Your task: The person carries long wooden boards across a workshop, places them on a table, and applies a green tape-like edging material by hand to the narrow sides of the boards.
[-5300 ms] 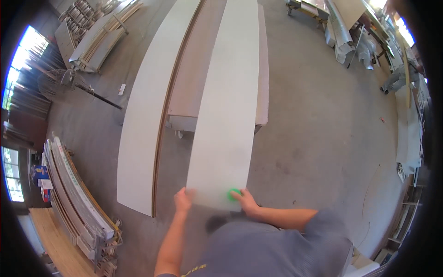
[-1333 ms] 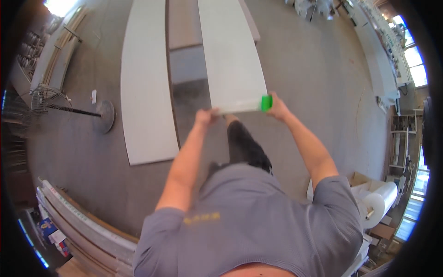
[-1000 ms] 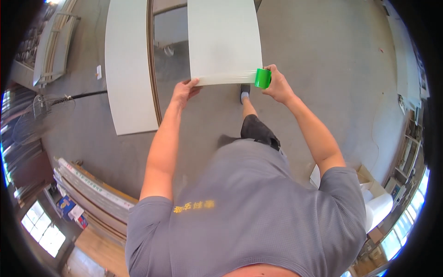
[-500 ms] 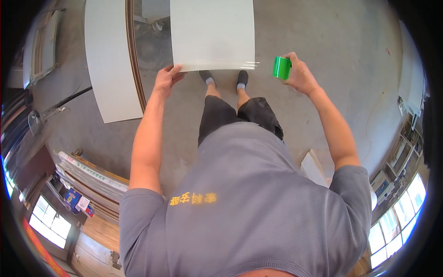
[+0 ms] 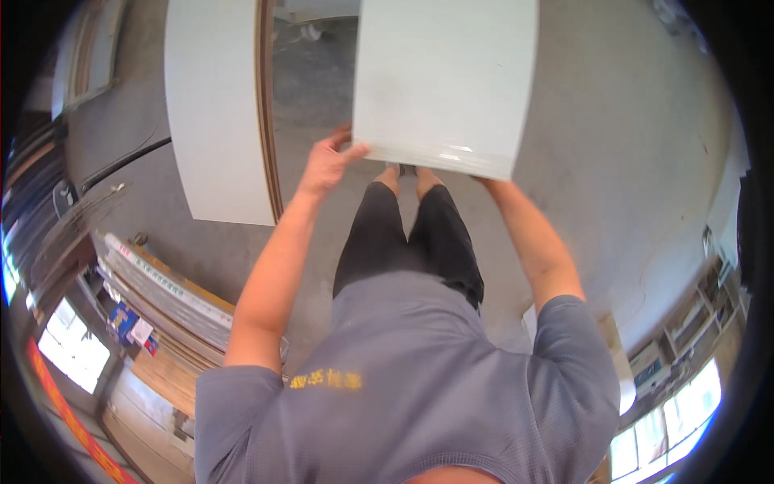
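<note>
A white panel [image 5: 445,77] lies in front of me, its near edge over my feet and tilted down to the right. Along that edge runs a strip of clear, shiny tape [image 5: 451,155]. My left hand [image 5: 329,166] grips the panel's near left corner, its thumb on the top face and its fingers at the side. At the near right corner, my right hand [image 5: 493,185] reaches under the panel, which hides its fingers. The green tape roll is out of sight now.
More long white panels with brown edges [image 5: 222,113] lie stacked to the left. Wrapped boards [image 5: 173,282] are piled at the lower left, near a blue box [image 5: 122,320]. Shelving [image 5: 685,323] stands at the right, and a grey concrete floor [image 5: 613,161] spreads around me.
My right hand has moved left and under the panel, and the green tape roll has gone out of sight. The panel and my left hand now appear farther right and lower.
</note>
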Demonstrator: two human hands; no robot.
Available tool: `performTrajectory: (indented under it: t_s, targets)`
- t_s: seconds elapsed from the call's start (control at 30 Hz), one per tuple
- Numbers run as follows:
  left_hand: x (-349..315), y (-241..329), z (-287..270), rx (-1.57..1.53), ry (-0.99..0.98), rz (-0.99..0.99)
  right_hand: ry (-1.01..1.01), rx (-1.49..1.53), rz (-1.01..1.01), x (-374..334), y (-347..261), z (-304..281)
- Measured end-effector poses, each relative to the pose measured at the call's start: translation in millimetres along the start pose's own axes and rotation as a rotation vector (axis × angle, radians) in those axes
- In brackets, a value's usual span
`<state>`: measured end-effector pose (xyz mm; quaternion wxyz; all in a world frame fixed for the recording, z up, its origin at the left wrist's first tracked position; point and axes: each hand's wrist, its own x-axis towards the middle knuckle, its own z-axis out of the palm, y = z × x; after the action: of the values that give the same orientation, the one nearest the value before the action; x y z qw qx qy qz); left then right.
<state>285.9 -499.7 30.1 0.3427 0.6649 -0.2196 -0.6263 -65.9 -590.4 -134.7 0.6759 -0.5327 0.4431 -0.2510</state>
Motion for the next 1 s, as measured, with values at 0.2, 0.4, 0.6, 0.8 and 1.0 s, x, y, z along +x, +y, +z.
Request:
performTrajectory:
  t_s: [0.2, 0.4, 0.6, 0.8, 1.0]
  targets:
    - [-4, -4, 5, 0.248, 0.427, 0.186, -0.158, -0.676, -0.338, 46, -73, 195]
    - [-11, 26, -19, 0.063, 0.156, -0.031, 0.041, -0.402, -0.347, 32, -111, 244]
    - [-12, 18, -24, 0.358, 0.351, 0.279, -0.893, -1.775, -0.204, -16, -114, 252]
    - [-7, 6, -26, 0.199, 0.498, 0.365, -0.096, -0.92, -0.542, 1, -278, 270]
    - [17, -17, -30, 0.463, 0.515, 0.528, -0.384, -0.763, -0.248, 48, -272, 251]
